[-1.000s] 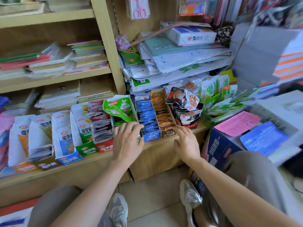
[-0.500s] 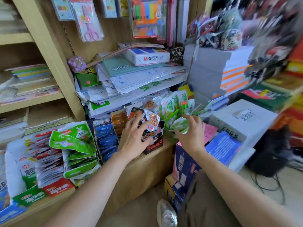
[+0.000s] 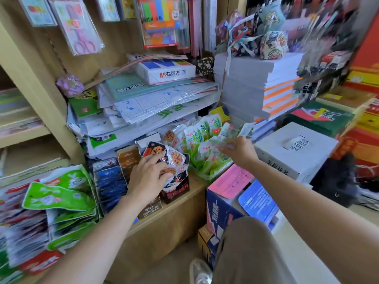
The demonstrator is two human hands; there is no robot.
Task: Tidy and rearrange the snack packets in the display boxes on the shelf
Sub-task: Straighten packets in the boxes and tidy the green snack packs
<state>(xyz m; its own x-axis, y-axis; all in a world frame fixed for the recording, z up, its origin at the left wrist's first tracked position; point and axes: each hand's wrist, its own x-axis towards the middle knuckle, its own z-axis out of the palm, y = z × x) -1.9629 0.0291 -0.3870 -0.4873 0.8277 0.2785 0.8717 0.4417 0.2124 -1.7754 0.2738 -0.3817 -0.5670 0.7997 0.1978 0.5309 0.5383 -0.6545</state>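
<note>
1. Wooden shelf [image 3: 184, 203] boards are carrying a row of display boxes under a sagging stack of papers [image 3: 153, 103], and the black display box [image 3: 176, 191] is standing near the shelf's right end.
2. Black snack packets [image 3: 174, 156] are fanning out of the top of the black display box.
3. The left grip [image 3: 146, 177] is resting on those packets from the box's left side, with the fingers spread apart and fairly straight, clamping nothing.
4. Just right of the black display box, green-and-white packets [image 3: 196, 136] are leaning loosely in a clear tray [image 3: 205, 177].
5. The right grip [image 3: 241, 151] is hanging over that tray, with the fingers pinching one blurred green-and-white packet [image 3: 213, 145].
6. Just left of the black display box, a brown box [image 3: 129, 158] is standing, with a blue box [image 3: 110, 185] beyond it.
</note>
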